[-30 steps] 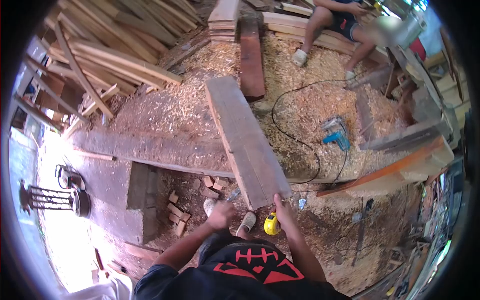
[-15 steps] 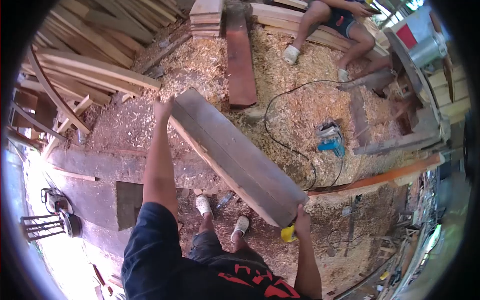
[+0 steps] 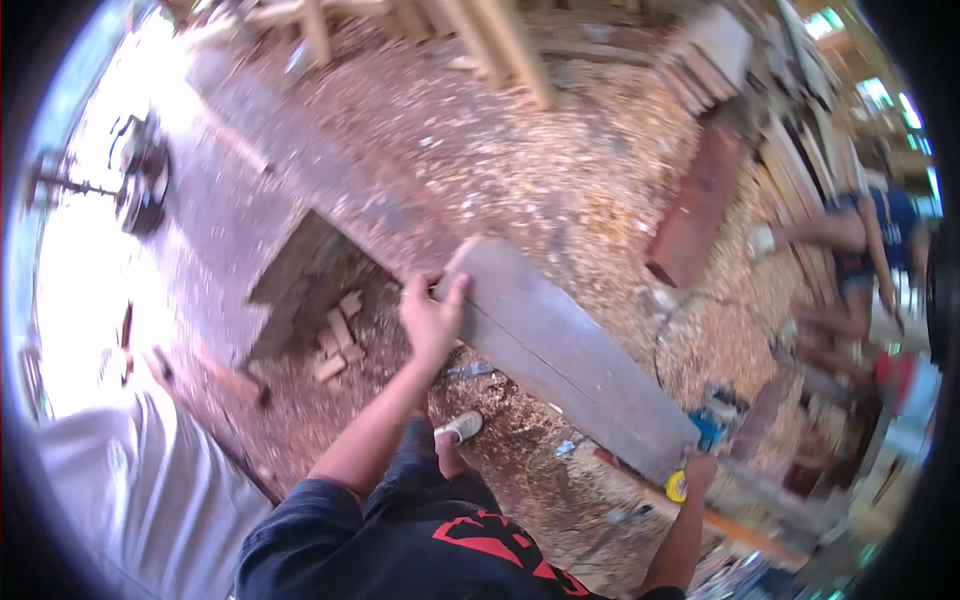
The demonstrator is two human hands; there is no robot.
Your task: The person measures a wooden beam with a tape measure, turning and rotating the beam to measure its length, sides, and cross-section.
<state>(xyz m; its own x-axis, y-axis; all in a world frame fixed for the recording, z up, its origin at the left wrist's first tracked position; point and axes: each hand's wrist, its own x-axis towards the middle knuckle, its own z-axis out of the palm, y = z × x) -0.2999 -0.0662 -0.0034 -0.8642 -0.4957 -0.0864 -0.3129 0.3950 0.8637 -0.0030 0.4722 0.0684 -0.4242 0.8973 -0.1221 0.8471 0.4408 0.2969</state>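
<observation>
A thick, grey-brown wooden plank [image 3: 570, 345] slants across the middle of the head view, with a long crack along its face. My left hand [image 3: 435, 320] grips its near-left end, thumb on the top face and fingers around the edge. At the opposite end, my right hand [image 3: 697, 470] is closed at the plank's corner. A round yellow object, like a tape measure [image 3: 677, 487], shows beside the right hand's fingers; I cannot tell whether they hold it too. The underside of the plank is hidden.
A blue power tool [image 3: 710, 428] lies in shavings beyond the plank's right end. A reddish beam [image 3: 695, 205] and stacked boards [image 3: 705, 60] are farther back. Another person [image 3: 865, 245] sits at right. Small wood offcuts [image 3: 338, 345] lie left of my feet; pale cloth [image 3: 150, 500] fills the lower left.
My view has swung left, so the surroundings shift rightward. The plank moves with both hands still on it, its left end now lower in view. Pale cloth has entered at lower left.
</observation>
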